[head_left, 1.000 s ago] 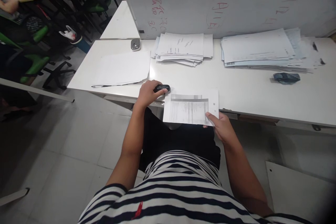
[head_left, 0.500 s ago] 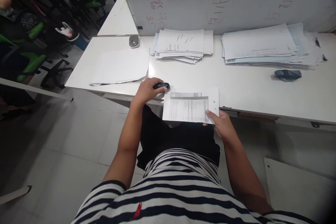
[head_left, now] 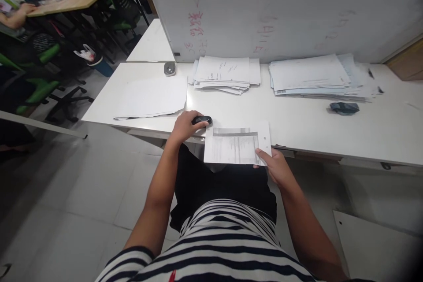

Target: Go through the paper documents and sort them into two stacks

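Note:
My left hand (head_left: pixel 187 127) is closed over a small black stapler (head_left: pixel 202 120) at the front edge of the white desk. A printed sheet of paper (head_left: pixel 233 147), bearing a grey table, extends over that edge. Its upper left corner meets the stapler's tip; whether it sits inside the jaws I cannot tell. My right hand (head_left: pixel 276 165) pinches the sheet at its lower right corner, thumb on top and fingers beneath. Whether it is a single sheet or several is unclear.
Behind lie a blank paper stack (head_left: pixel 155 97), a printed stack (head_left: pixel 224 72) and a wider stack (head_left: pixel 307 72). A dark crumpled item (head_left: pixel 344 108) and a small rounded grey object (head_left: pixel 169 68) rest on the desk (head_left: pixel 231 108). A whiteboard (head_left: pixel 280 9) stands behind. Another person's arm (head_left: pixel 16 17) shows upper left.
The camera has tilted up, so the desk appears lower and more whiteboard shows. Both hands keep their holds on the stapler and the sheet, with little visible movement against the desk.

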A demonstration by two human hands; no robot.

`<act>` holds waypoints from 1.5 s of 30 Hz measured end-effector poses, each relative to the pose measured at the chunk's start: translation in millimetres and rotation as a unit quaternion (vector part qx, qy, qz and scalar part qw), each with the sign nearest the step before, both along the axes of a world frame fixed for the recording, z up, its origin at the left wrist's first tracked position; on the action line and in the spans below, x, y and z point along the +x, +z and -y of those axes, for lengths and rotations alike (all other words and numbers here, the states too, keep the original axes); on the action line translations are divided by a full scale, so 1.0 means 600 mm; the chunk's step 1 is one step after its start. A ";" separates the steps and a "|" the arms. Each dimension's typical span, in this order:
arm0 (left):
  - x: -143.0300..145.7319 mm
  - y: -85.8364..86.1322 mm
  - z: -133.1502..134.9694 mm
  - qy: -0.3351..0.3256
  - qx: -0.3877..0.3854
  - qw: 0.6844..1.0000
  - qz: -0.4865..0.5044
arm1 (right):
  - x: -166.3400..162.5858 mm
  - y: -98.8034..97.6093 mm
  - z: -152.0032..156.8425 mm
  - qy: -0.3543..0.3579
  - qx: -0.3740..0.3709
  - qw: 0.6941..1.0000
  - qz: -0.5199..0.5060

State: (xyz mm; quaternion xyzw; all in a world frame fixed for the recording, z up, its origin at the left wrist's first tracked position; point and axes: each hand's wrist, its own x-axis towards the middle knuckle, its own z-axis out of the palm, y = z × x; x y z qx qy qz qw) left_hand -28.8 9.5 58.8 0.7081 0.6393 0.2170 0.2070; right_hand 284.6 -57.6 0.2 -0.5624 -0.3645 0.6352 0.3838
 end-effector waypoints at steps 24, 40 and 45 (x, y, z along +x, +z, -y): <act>0.005 0.002 0.007 0.036 0.006 0.999 -0.025 | 0.059 0.013 0.001 -0.150 0.080 0.985 0.030; 0.012 -0.007 0.006 0.076 0.017 0.996 -0.040 | -0.117 0.110 -0.376 -0.071 0.138 0.985 0.078; 0.011 -0.008 0.007 0.077 0.024 0.996 -0.043 | -0.119 0.095 -0.435 -0.068 0.219 0.935 0.271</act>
